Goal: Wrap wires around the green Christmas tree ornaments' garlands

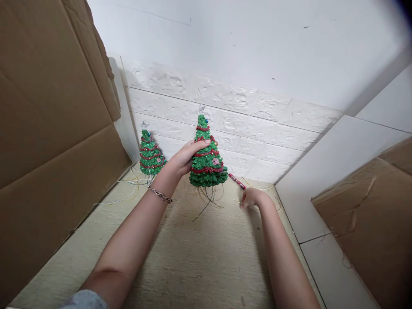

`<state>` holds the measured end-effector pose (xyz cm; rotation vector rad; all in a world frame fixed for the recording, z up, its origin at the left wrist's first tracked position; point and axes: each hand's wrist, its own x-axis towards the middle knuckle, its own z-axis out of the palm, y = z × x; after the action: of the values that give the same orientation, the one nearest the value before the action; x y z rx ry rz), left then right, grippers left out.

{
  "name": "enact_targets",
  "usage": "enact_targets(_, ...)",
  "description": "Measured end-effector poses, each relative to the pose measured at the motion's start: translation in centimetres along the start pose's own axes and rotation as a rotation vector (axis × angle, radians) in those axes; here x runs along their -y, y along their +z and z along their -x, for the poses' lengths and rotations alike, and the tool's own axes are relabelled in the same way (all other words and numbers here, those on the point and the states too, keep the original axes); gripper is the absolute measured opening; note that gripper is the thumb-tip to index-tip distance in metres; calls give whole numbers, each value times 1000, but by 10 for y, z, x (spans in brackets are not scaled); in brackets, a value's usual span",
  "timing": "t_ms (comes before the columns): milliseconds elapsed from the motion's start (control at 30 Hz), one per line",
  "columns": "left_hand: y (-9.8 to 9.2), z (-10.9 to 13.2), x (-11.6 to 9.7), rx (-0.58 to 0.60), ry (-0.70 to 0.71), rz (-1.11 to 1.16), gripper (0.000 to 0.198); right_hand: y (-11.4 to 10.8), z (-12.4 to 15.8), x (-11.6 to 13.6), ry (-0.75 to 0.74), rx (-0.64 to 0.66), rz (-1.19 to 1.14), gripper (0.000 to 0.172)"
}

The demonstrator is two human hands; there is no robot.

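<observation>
My left hand (186,157) is wrapped round a small green Christmas tree figurine (207,165) with red garlands and a clear star on top. It holds the tree upright, with thin wires (209,197) hanging from its base. To the right, my right hand (251,197) is low over the table with its fingers pinched together. A thin pale strand shows at its fingertips, but what they hold is not clear. Just beyond that hand lies a red printed tube (237,181).
A second Christmas tree figurine (149,154) stands at the back left, with white and yellow wires (133,189) around its base. Cardboard (58,107) walls the left side, and more cardboard (370,214) leans at the right. A white brick-patterned wall (238,120) closes the back of the wooden table (193,266).
</observation>
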<state>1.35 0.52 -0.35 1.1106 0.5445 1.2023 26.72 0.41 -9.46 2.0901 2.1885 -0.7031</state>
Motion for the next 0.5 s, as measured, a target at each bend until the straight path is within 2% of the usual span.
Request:
enact_targets(133,-4,2,5,63,39,76,40,0,0,3,9,-5,-93,26)
enact_targets(233,-7,8,10,19,80,134,48,-10,8,2,14,-47,-221,20)
enact_targets(300,-10,13,13,22,60,181,51,-20,15,2,8,-100,-330,15)
enact_targets(433,-16,19,21,183,-50,319,56,-40,33,16,-31,-293,-610,15)
enact_targets(500,-17,19,24,293,-67,375,58,-46,44,29,-95,-413,-935,13)
